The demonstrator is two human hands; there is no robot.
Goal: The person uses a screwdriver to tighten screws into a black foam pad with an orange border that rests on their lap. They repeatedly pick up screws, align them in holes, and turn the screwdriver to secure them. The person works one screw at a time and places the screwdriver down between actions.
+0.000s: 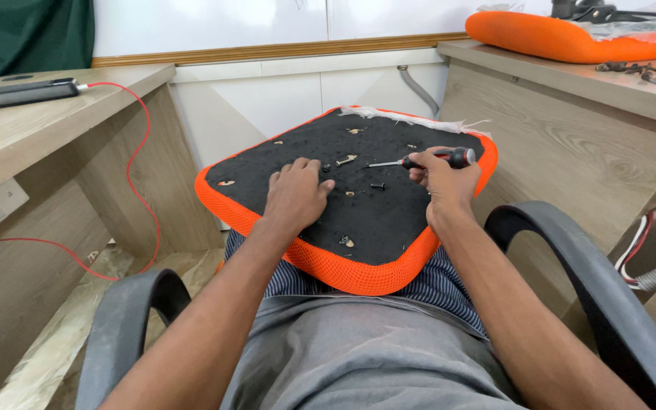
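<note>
Orange-rimmed seat pad (267,216), black underside up, lay on lap. L hand (295,193) pressed flat, fingers loose, near pad centre by bolt (345,159). R hand (445,179) clenched round screwdriver (419,160) near pad's right edge.

Orange-rimmed black seat cushion (358,220) on lap, underside up; screwdriver (427,160) above.
</note>
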